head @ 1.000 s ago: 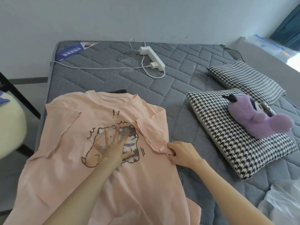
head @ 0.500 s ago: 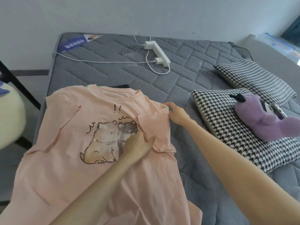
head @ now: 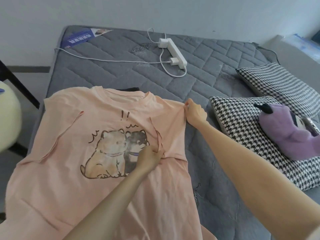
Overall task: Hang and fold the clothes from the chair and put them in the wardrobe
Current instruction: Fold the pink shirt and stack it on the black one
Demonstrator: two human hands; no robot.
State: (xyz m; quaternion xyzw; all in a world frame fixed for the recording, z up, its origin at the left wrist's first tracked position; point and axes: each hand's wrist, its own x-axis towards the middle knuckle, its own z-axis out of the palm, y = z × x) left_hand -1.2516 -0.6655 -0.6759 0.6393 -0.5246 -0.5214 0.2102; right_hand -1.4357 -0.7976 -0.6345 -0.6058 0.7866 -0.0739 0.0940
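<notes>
The pink T-shirt lies front side up on the grey bed, near its front edge, with the printed animals facing the camera; the collar points to the wall, and a bit of a dark garment shows from under it.

Compared with one second ago, both hands have a new place. The left hand is no longer flat and spread on the print; it is now at the right edge of the print, by the underarm seam, with the fingers curled into the cloth, and small creases run toward it. The right hand has left the sleeve hem and gone up to the shoulder edge, where it pinches the fabric; half a second ago it was already near this spot. The hands are well apart, each clamped on the shirt, with the sleeve between them.

To my judgement the smoothing is finished and the first fold begins; the two grips mark a line along which the sleeve side can be turned over the print. The shirt is not yet folded at all, and the wardrobe is not in view, so most of the task remains; if one grip slips, the fold line may come out crooked.
</notes>
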